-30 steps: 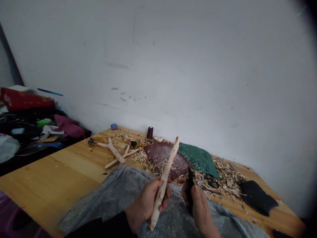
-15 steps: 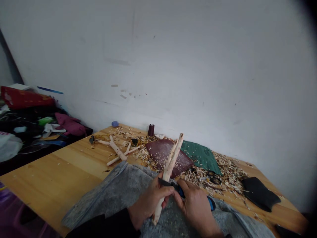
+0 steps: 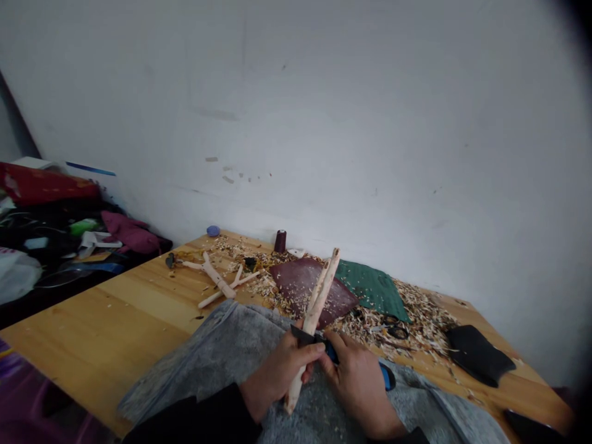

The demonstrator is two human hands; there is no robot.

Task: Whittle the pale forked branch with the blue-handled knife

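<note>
My left hand (image 3: 285, 362) is closed around a peeled, pale forked stick (image 3: 322, 295), which stands tilted with its top leaning away to the right. In my right hand (image 3: 357, 377) is a knife (image 3: 331, 351) with a blue and black handle. Its dark blade lies across the stick, just above my left thumb, which rests close to the blade's back. Under both hands a grey cloth (image 3: 213, 357) covers my lap and the table's front edge.
Wood shavings (image 3: 423, 311) are strewn over the wooden table (image 3: 115, 320). Peeled forked sticks (image 3: 217, 277) lie at left. Behind the hands are a maroon sheet (image 3: 296, 280), a green sheet (image 3: 370, 287), scissors (image 3: 396, 330) and a thread spool (image 3: 280, 241). A black piece (image 3: 478, 354) lies right.
The knife blade has slid slightly left across the stick, and my right hand has shifted left with it. My left hand keeps its hold; the whole view has moved a little.
</note>
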